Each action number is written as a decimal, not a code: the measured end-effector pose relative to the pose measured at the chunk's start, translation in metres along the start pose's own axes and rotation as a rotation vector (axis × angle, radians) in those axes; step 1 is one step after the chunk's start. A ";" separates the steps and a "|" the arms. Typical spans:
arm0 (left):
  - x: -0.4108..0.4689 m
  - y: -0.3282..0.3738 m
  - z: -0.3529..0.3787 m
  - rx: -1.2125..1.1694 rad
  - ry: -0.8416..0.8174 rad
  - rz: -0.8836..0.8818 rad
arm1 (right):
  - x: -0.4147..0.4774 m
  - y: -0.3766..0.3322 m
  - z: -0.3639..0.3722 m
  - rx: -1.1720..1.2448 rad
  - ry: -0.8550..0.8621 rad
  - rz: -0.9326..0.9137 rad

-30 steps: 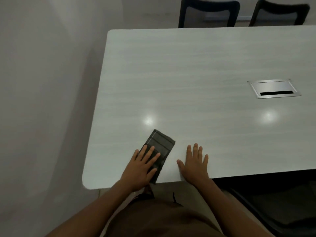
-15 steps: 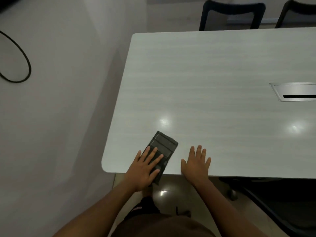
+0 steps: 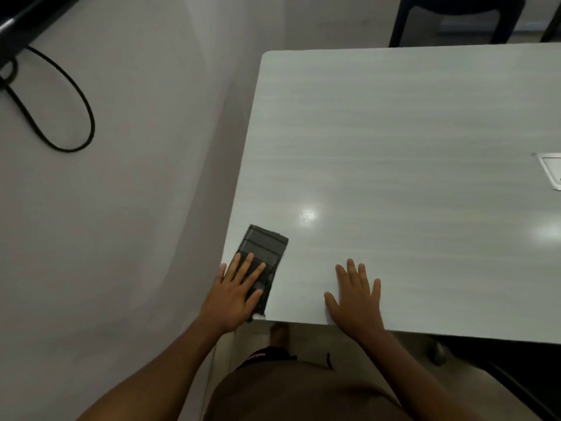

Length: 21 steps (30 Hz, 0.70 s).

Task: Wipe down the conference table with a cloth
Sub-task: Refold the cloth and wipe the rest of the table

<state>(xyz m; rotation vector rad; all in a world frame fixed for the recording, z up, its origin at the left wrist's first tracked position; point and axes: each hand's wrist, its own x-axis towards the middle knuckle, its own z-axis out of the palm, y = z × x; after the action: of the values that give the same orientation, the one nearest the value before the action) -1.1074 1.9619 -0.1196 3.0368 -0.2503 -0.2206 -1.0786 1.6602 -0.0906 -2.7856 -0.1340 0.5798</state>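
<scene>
We press our left hand (image 3: 235, 294) flat, fingers spread, on the dark folded cloth (image 3: 263, 256) at the near left corner of the table (image 3: 394, 147). Our right hand (image 3: 356, 299) rests flat nearby on the bare top, fingers straight and slightly apart

Dim, muted light here, soft all over. Two glare spots from overhead shine off the glossy desk (image 3: 394, 132), one mid-surface and one at the right edge. A faint shadow runs down the wall (image 3: 136, 238) beside it. The borders bend with wide-angle distortion, and detail is slightly smeared.
</scene>
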 end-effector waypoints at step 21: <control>0.222 -0.014 -0.029 -0.155 0.036 -0.099 | 0.041 -0.012 -0.018 0.059 0.036 0.125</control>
<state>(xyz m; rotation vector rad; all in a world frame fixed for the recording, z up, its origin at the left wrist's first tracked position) -0.8840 1.9400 -0.1227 2.8989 -0.0756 -0.1834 -1.0344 1.6727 -0.0870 -2.7600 0.0645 0.5532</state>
